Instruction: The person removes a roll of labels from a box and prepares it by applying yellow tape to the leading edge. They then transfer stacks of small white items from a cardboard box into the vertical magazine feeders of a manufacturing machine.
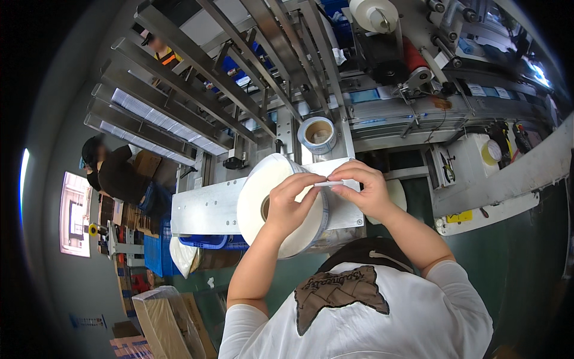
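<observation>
The left hand [291, 202] and right hand [366, 188] pinch a thin white strip [326, 184] between their fingertips, over the right end of a metal plate [203, 207]. A big white roll [250, 194] by the left hand sticks past the plate's front edge. The plate reaches far left; a smaller roll [308, 128] sits behind.

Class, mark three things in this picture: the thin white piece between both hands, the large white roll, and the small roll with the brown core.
Thin white piece [323, 184], head view: its visible middle.
Large white roll [261, 178], head view: its flat face above the core.
Small roll [315, 132], head view: its brown core.
</observation>
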Action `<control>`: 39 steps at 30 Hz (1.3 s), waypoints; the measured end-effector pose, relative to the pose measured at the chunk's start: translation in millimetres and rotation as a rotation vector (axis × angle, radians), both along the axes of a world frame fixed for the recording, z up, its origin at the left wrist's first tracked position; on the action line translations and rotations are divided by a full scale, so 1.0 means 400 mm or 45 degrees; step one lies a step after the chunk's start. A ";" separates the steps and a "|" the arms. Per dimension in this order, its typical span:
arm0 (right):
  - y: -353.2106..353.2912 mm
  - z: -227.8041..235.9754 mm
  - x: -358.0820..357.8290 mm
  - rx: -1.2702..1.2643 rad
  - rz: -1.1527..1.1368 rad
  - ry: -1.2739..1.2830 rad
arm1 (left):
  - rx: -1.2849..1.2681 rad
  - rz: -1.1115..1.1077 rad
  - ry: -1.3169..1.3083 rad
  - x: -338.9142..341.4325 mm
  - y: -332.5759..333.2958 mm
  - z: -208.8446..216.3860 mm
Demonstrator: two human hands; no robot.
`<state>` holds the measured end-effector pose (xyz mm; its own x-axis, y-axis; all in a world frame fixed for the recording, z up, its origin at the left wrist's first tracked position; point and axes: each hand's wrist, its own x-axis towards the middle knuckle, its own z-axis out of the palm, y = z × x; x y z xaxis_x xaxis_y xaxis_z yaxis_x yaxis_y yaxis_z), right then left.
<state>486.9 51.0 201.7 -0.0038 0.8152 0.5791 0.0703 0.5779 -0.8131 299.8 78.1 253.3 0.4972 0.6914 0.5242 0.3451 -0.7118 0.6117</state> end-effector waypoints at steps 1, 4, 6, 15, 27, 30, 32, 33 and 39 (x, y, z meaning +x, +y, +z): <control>0.003 0.007 -0.005 0.053 -0.050 -0.034 | -0.003 0.017 -0.007 0.002 -0.007 0.009; 0.009 0.017 -0.014 0.183 -0.128 -0.069 | 0.023 0.055 -0.027 0.013 -0.027 0.043; 0.010 0.015 -0.020 0.222 -0.138 -0.063 | 0.164 0.027 0.020 0.008 -0.020 0.038; 0.008 0.004 -0.025 0.238 -0.096 -0.004 | 0.543 -0.039 0.114 -0.003 -0.006 0.027; 0.012 -0.017 -0.018 0.315 -0.098 -0.018 | 0.873 -0.101 0.296 -0.006 -0.002 0.027; 0.012 -0.013 -0.017 0.372 -0.123 -0.050 | 0.853 -0.107 0.292 -0.005 -0.003 0.026; 0.012 -0.009 -0.015 0.408 -0.131 -0.081 | 0.830 -0.111 0.281 -0.004 -0.003 0.026; 0.012 -0.009 -0.015 0.423 -0.141 -0.086 | 0.812 -0.115 0.270 -0.003 -0.004 0.025; 0.011 -0.009 -0.010 0.551 -0.204 -0.170 | 0.663 -0.150 0.241 0.007 -0.012 0.031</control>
